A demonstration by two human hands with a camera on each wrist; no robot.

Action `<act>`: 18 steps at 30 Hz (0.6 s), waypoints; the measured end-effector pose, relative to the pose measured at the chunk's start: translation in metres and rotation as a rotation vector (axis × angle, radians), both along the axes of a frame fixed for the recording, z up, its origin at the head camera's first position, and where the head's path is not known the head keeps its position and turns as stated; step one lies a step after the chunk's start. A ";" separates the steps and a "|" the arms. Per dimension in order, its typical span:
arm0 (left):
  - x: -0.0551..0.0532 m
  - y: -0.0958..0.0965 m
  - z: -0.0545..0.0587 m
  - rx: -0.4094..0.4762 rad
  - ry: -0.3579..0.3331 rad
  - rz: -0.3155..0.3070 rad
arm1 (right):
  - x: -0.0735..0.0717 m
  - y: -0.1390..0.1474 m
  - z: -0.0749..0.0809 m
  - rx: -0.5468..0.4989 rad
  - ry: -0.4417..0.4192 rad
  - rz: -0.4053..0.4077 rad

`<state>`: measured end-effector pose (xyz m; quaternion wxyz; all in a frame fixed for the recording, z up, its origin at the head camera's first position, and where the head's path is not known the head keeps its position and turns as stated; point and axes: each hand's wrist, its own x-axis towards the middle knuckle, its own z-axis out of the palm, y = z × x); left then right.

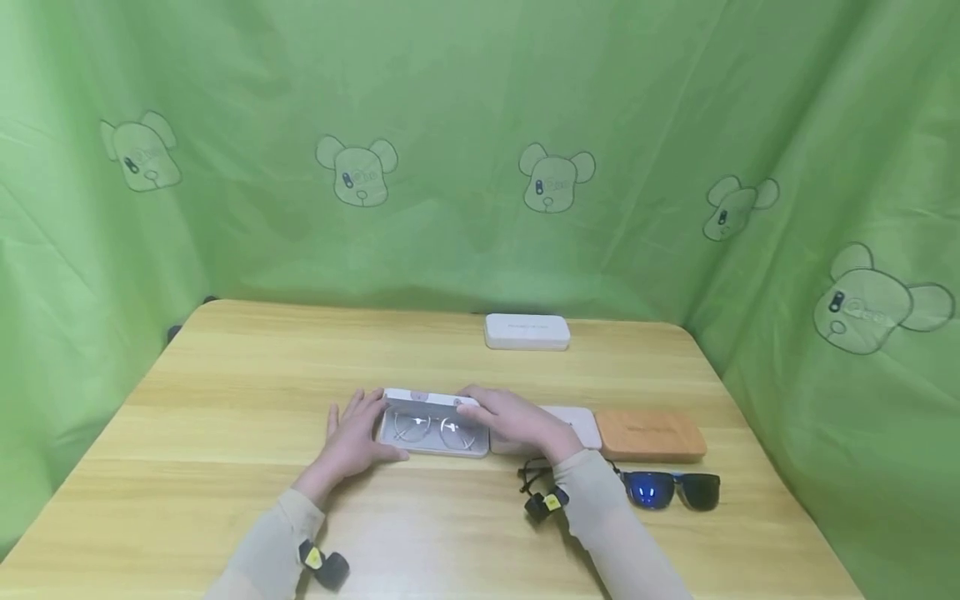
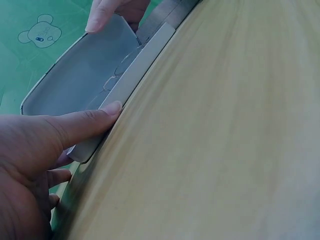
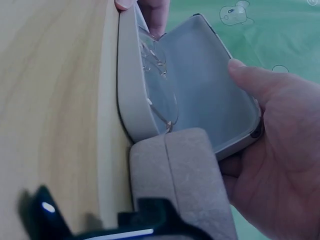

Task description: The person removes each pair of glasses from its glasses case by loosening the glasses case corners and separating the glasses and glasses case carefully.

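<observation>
We see open glasses case (image 2: 145, 62) between hands, long axis left-right, glasses (image 1: 455, 433) inside; left hand (image 1: 354, 439) grips its left end; right hand (image 1: 517, 418) pinches raised lid (image 1: 435, 397) at right.

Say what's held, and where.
An open, oblong, pale grey glasses case: right hand grips the lid by its right end; left hand, the base by its left.

Table (image 1: 247, 375): light yellowish wood grain, rounded far corners
Table's middle: open eyeglass case (image 1: 450, 453), base down, lid raised
Right of it: grey hard case (image 1: 576, 422), closed, end against the open one, partly hidden
Farther right: brown wood-look case (image 1: 651, 437), closed
Near these: sunglasses (image 1: 651, 490), dark lenses, bluish glare; black-framed glasses (image 1: 525, 472), partly hidden
Far edge: white case (image 1: 527, 332), closed
</observation>
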<state>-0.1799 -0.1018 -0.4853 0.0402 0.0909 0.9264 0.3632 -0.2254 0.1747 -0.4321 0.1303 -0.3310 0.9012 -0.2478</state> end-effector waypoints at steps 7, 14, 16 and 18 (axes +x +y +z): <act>0.000 0.001 0.000 0.020 -0.003 0.012 | -0.002 -0.002 -0.003 -0.041 0.015 -0.033; -0.002 0.001 0.000 0.036 -0.010 0.009 | -0.002 -0.004 -0.004 -0.009 0.078 -0.106; -0.002 0.001 -0.001 0.039 -0.009 0.010 | -0.001 -0.004 -0.003 0.011 0.084 -0.112; -0.002 0.001 -0.002 0.039 -0.007 0.011 | -0.001 -0.003 -0.003 0.025 0.100 -0.112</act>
